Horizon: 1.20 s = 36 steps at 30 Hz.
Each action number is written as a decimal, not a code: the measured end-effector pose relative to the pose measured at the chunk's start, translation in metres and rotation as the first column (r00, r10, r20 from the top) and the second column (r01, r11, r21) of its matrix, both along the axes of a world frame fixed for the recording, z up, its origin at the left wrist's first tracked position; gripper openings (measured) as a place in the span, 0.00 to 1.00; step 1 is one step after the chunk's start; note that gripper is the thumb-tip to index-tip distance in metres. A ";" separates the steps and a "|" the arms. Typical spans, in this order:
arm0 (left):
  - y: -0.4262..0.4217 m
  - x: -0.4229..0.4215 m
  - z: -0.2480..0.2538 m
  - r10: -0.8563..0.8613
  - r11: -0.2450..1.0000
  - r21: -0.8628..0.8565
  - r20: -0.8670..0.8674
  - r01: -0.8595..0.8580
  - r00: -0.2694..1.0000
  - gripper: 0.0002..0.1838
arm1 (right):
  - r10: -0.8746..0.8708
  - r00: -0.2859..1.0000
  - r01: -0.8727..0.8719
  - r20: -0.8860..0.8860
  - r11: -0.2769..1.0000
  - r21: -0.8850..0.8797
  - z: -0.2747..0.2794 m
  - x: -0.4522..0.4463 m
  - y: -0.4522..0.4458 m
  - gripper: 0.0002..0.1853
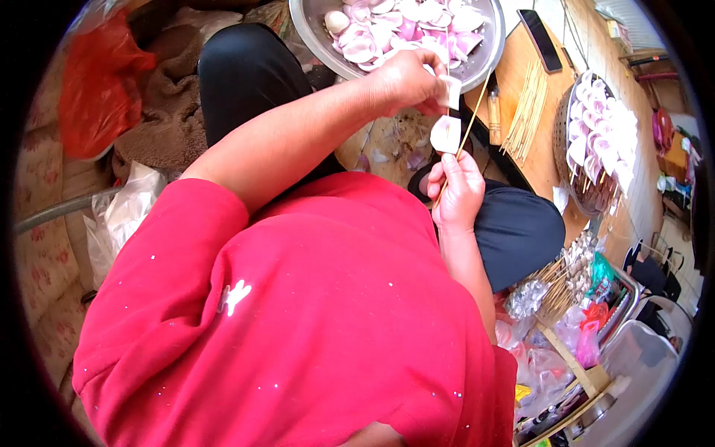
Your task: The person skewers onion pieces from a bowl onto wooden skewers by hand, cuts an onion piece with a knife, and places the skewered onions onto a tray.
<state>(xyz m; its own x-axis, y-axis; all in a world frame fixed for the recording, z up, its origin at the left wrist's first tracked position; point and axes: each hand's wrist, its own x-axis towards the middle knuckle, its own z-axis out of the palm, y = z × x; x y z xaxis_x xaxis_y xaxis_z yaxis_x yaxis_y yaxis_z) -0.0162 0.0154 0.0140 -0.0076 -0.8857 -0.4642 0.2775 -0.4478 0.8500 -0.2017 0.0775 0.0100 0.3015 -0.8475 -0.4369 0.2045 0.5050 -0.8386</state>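
Observation:
My left hand [411, 80] is closed in a pinch at a pale onion piece [450, 92] on a thin upright skewer. Below that piece, a second onion piece [445, 135] sits just above the fingers of my right hand [457, 191]. My right hand is closed around the lower part of the bamboo skewers [469, 128], one of which slants up to the right. Beyond my left hand stands a metal bowl [301, 28] of loose purple-white onion pieces [406, 28]. My fingers partly hide the skewers.
Right of the bowl, a wooden board [514, 56] bears a phone [540, 40], a pile of bare skewers [527, 112] and a wooden-handled tool [494, 112]. Farther right, a dark basket [564, 141] holds filled onion skewers [599, 127]. Plastic bags [544, 372] lie at lower right.

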 end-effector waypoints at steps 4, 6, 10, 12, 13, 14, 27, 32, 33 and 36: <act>0.009 -0.010 0.003 -0.017 1.000 -0.011 0.033 0.018 0.999 0.10 | -0.016 0.998 0.014 -0.057 1.000 -0.024 -0.001 0.001 -0.001 0.06; 0.008 -0.008 0.003 -0.024 1.000 -0.011 0.078 0.025 0.997 0.10 | -0.009 0.998 0.007 -0.067 0.999 -0.033 -0.001 0.002 -0.003 0.06; 0.005 -0.003 0.003 -0.034 0.999 0.003 0.089 0.034 0.995 0.11 | -0.005 0.998 0.005 -0.055 1.000 0.002 -0.002 0.001 -0.006 0.06; -0.004 0.009 0.007 -0.099 0.993 -0.033 0.301 0.114 0.949 0.13 | -0.037 0.999 0.038 -0.028 0.999 0.024 -0.001 0.001 -0.008 0.06; -0.012 0.020 0.005 -0.050 0.997 -0.042 0.291 0.065 0.955 0.16 | -0.038 0.999 0.038 -0.028 0.999 0.025 -0.002 0.000 -0.008 0.06; -0.020 0.032 0.004 0.028 0.994 -0.109 0.337 0.009 0.941 0.17 | -0.052 0.999 0.052 -0.009 0.998 0.031 -0.002 -0.002 -0.008 0.06; -0.032 0.033 -0.030 -0.240 0.898 0.177 0.965 0.403 0.110 0.23 | -0.068 0.997 0.069 -0.021 0.997 0.024 -0.003 -0.005 -0.008 0.08; -0.042 0.046 -0.039 -0.044 0.963 -0.025 0.968 0.267 0.249 0.19 | -0.077 0.997 0.077 -0.031 0.997 0.023 -0.003 -0.005 -0.009 0.08; -0.042 0.048 -0.034 -0.045 0.963 -0.024 0.968 0.268 0.249 0.19 | -0.077 0.996 0.078 -0.033 0.997 0.023 -0.003 -0.005 -0.009 0.08; -0.045 0.054 -0.020 -0.395 0.884 0.265 0.865 0.386 0.311 0.09 | -0.078 0.996 0.079 -0.033 0.997 0.023 -0.003 -0.005 -0.009 0.07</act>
<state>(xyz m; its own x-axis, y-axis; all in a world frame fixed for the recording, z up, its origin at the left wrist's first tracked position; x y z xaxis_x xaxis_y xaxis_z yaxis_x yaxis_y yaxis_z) 0.0383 -0.0298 -0.0058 0.0585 -0.8965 -0.4392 -0.8249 -0.2912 0.4845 -0.2066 0.0689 0.0070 0.2203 -0.8569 -0.4660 0.2177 0.5089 -0.8329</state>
